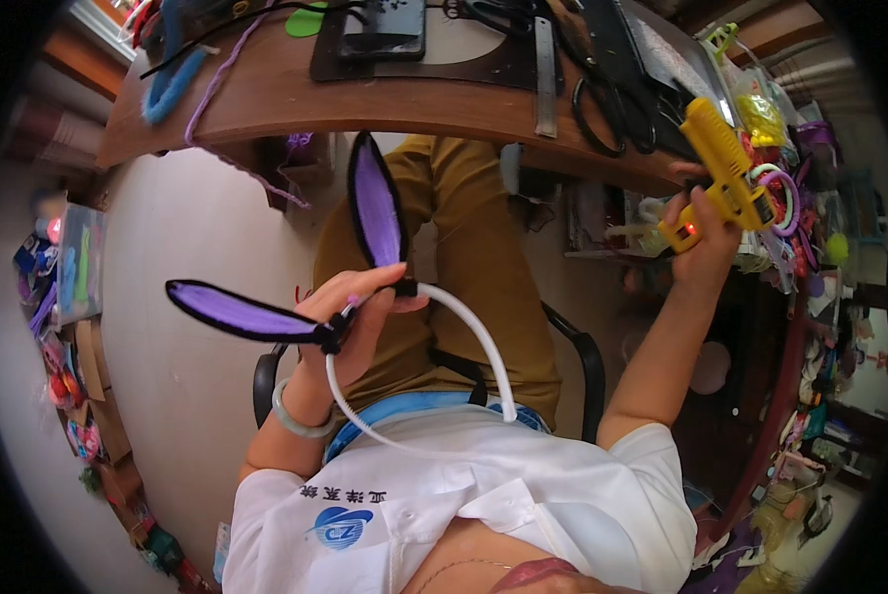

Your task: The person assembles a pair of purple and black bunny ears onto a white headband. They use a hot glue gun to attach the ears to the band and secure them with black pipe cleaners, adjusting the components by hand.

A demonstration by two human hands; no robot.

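My left hand point(358, 315) holds a white headband point(481, 330) by the crown, above my lap. Two rabbit ears, each purple with a black fuzzy rim, stand out from it: one ear point(377, 200) points toward the table and the other ear point(247, 310) points left. The band's two ends curve back toward my chest. Off to the right, my right hand point(700, 226) grips a yellow hot glue gun point(722, 156) by its handle, where a small red light glows. The glue gun is well apart from the headband. Its nozzle tip cannot be made out.
Along the wooden table point(265, 111) lie a steel ruler point(545, 82), black-handled scissors point(611, 119), a dark phone-like device point(383, 30), a blue fuzzy stem point(165, 93) and a purple twisted cord point(221, 70). A clear plastic box point(81, 263) stands left on the floor; craft supplies crowd the right.
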